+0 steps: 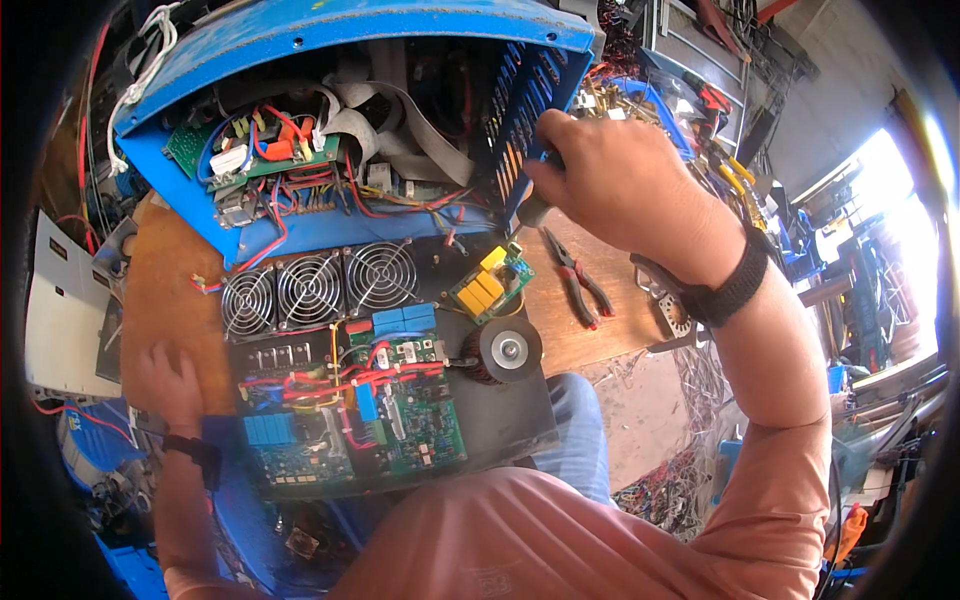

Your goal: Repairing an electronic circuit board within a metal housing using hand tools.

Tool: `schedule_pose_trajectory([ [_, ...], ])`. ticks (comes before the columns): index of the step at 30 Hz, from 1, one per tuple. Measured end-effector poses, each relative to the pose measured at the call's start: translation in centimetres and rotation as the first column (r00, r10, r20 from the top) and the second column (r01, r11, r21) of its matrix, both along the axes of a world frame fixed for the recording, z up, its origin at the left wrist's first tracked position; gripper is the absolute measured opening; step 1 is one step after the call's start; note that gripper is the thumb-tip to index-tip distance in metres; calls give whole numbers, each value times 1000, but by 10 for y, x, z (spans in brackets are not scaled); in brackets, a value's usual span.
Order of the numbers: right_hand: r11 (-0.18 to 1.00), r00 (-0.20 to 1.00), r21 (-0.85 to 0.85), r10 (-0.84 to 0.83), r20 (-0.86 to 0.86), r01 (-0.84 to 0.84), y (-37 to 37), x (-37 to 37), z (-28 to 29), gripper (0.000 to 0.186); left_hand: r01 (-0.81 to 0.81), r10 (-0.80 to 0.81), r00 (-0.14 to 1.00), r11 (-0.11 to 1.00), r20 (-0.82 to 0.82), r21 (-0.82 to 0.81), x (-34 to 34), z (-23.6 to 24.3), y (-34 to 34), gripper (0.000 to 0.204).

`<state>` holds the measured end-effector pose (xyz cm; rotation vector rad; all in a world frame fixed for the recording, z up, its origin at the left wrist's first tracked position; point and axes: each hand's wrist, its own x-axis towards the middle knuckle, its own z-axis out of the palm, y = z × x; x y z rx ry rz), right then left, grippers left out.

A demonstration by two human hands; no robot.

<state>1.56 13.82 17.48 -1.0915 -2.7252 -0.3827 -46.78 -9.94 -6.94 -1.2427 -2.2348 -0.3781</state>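
Note:
My right hand (610, 175) is closed around a screwdriver (534, 212) with a dark handle, most of it hidden by the fingers. Its tip points down at the upper edge of a small circuit board with yellow blocks (482, 288); whether it touches a screw there I cannot make out. That board lies at the right of a black panel (505, 420), which also carries green circuit boards (430, 430), red wires and a round coil with a metal disc (509, 350). Fingers spread, my left hand (168, 385) rests on the wooden tabletop (175, 270), left of the panel.
Behind the panel stands an opened blue metal case (360, 40) full of wires and boards. Three round fan grilles (310, 288) line the panel's far edge. Pliers (577, 280) with dark-red handles lie on the wood at the right. A blue tray of small metal parts (650, 105) sits farther back.

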Motion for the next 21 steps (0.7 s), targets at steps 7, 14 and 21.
schedule_pose_trajectory([
  [7, 983, 988, -101, -148, 30, 151, -2, 2, 2, 34, -37, 36, 996, 999, -78, -10, 12, 5, 1, 33],
  [14, 973, 985, -169, -169, -40, 160, -21, -5, 12, 46, 77, -93, 991, 986, 100, 147, 17, 6, -1, 36],
  [21, 984, 993, -179, -38, -112, 17, -18, -7, 8, 36, 25, -61, 977, 984, 205, 177, 24, 12, -2, 37],
])
